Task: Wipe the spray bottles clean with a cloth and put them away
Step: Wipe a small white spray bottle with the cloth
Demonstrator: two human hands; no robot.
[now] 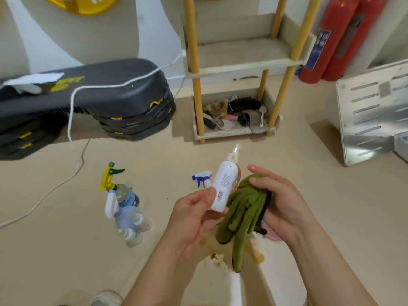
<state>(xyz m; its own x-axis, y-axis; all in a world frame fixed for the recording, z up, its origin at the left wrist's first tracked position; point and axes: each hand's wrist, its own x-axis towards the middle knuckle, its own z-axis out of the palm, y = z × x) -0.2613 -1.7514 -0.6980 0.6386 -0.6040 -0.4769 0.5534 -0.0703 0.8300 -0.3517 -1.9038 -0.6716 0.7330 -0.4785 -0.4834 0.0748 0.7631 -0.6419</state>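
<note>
My left hand (194, 215) grips a white spray bottle (225, 184) near its base, its clear cap pointing up and away. My right hand (278, 197) holds a green cloth (245, 208) against the bottle's right side; the cloth hangs down in folds. A blue-and-white trigger sprayer (202, 176) shows just behind the white bottle, its body hidden. On the floor to the left stand several clear bottles (129, 215), one with a yellow-and-green trigger head (109, 175).
A yellow-posted shelf rack (238, 65) stands ahead, its bottom tray full of odds and ends. Stacked dark step platforms (92, 107) with a white cord lie at left. Red fire extinguishers (337, 38) and a metal panel (373, 111) are at right. Brown stains (215, 257) mark the floor below my hands.
</note>
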